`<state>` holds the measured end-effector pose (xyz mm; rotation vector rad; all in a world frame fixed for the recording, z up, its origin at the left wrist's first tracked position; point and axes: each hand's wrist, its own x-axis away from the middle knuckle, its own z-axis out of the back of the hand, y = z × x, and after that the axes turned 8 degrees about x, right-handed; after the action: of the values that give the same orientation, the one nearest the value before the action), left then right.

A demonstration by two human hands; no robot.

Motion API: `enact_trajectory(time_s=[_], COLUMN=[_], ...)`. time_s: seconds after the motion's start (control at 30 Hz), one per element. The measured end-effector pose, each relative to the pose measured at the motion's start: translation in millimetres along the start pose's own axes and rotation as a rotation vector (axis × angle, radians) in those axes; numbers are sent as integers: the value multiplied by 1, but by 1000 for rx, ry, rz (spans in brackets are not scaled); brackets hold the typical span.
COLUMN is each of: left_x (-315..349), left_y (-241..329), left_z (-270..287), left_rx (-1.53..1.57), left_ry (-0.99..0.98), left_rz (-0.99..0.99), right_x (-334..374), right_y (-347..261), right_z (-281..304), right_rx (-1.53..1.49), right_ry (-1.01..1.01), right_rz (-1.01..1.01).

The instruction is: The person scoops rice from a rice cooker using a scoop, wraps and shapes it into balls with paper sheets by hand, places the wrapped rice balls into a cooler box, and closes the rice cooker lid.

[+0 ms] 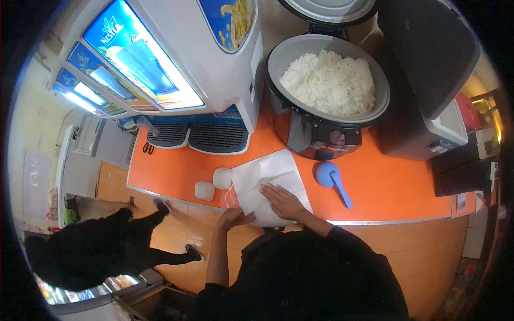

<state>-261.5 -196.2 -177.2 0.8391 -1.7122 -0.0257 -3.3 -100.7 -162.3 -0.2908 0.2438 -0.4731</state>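
White paper sheet (270, 182) lies at the orange counter's (385, 187) front edge; right hand (284, 201) presses flat, fingers spread, left hand (231, 218) pinches its near corner. Laying-out step, I judge; smoothing needs steady pressure beside 2 rice balls (213, 184).

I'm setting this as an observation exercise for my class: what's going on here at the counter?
A person stands at an orange counter, handling a white paper sheet. The right hand lies flat on the sheet; the left hand grips its near edge at the counter's rim. Two rice balls sit left of the sheet, a blue scoop to its right. Behind, an open rice cooker holds cooked rice.
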Motion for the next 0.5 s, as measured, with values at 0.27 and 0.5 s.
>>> enact_trajectory(time_s=[0.27, 0.5], left_x=[-26, -44], left_y=[48, 64], left_z=[0, 12], left_rx=[-459, -920], left_ry=[-24, -73], left_rz=[-481, -936], right_x=[-1, -3], right_y=[-3, -10], right_z=[-2, 3], right_rx=[35, 64], right_ry=[30, -11], right_rz=[-7, -19])
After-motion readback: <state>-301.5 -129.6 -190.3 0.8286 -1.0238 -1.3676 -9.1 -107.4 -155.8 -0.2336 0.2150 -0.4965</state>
